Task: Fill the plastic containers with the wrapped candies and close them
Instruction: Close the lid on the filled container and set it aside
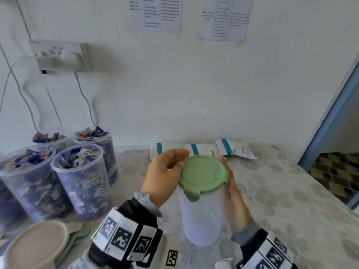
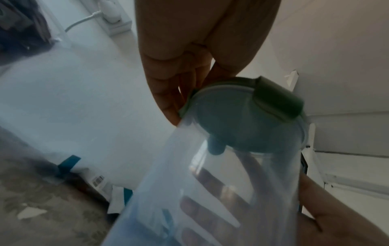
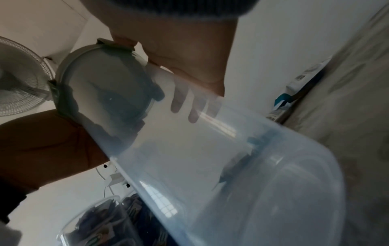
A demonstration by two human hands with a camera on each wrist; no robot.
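Observation:
A tall clear plastic container (image 1: 200, 216) stands upright on the table in front of me and looks empty. A green lid (image 1: 204, 173) sits on its mouth, with one tab hanging over the near rim. My left hand (image 1: 167, 169) grips the lid's left edge, thumb and fingers curled round the rim. My right hand (image 1: 236, 206) holds the container's right wall. The left wrist view shows the lid (image 2: 248, 119) from below, and the right hand's fingers (image 2: 210, 199) show through the container's wall (image 2: 168, 166). In the right wrist view the container (image 3: 242, 166) fills the frame under the lid (image 3: 105, 89).
Several open containers full of wrapped candies (image 1: 81, 175) stand at the left near the wall. A stack of loose lids (image 1: 38, 247) lies at the front left. White packets with teal stripes (image 1: 202, 149) lie along the wall behind. The table's edge (image 1: 326, 191) runs along the right.

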